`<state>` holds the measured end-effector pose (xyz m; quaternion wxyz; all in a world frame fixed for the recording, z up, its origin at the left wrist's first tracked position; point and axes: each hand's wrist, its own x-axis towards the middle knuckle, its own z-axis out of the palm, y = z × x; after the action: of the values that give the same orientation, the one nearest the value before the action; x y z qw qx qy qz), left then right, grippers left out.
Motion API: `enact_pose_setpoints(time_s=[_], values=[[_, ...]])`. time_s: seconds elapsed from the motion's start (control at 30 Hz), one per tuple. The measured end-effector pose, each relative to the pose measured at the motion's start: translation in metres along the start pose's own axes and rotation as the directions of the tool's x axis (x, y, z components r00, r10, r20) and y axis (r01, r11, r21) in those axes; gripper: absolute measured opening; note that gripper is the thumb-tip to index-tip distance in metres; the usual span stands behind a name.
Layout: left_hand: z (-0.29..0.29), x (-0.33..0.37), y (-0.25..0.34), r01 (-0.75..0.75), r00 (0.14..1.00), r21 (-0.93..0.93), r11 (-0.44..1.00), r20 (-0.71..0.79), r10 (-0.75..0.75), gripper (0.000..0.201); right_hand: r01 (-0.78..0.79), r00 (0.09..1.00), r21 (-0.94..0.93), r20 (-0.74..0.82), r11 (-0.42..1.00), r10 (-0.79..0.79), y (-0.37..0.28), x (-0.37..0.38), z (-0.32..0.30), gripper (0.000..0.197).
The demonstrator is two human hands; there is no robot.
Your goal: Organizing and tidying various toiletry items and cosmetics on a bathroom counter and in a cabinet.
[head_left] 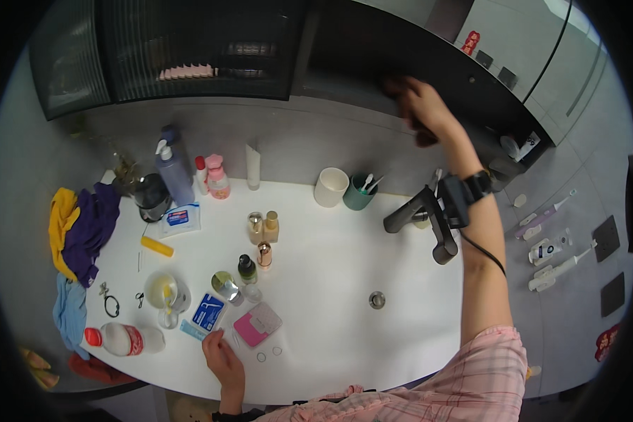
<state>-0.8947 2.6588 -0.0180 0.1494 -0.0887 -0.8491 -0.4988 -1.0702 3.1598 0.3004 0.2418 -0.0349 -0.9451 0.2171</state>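
Note:
My right hand is stretched far forward, in front of the dark mirror cabinet above the basin. Its fingers are smeared and dark, so whether they hold anything is unclear. A dark band with a black device circles that wrist. My left hand rests low at the counter's near side, fingers extended and nothing visible in them. Close to its fingertips lie a light-blue packet, a dark-blue box and a pink-and-white square case. Two small rings are to its right.
A black faucet stands right of the drain. Two cups line the back wall. Several bottles, a glass mug and a red-capped bottle occupy the left. Folded cloths hang over the left edge.

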Motion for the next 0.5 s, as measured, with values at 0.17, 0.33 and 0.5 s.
enact_pose_setpoints(time_s=[0.17, 0.33, 0.5], values=[[0.004, 0.001, 0.0, 0.038, 0.999, -0.042, 0.998, -0.011, -0.038, 0.022, -0.359, 0.933, -0.027, -0.01, 0.933, 0.359, 0.082, -0.036, -0.085, 0.034], [0.005, 0.004, 0.003, 0.039, 0.999, -0.043, 0.998, -0.015, -0.039, 0.022, -0.468, 0.884, -0.521, -0.275, 0.713, 0.379, 0.073, -0.015, -0.056, 0.04], [0.003, 0.001, -0.011, 0.017, 1.0, 0.01, 1.0, -0.015, -0.017, 0.024, -0.322, 0.929, 0.019, 0.2, 0.946, 0.312, -0.129, 0.017, 0.053, 0.047]])
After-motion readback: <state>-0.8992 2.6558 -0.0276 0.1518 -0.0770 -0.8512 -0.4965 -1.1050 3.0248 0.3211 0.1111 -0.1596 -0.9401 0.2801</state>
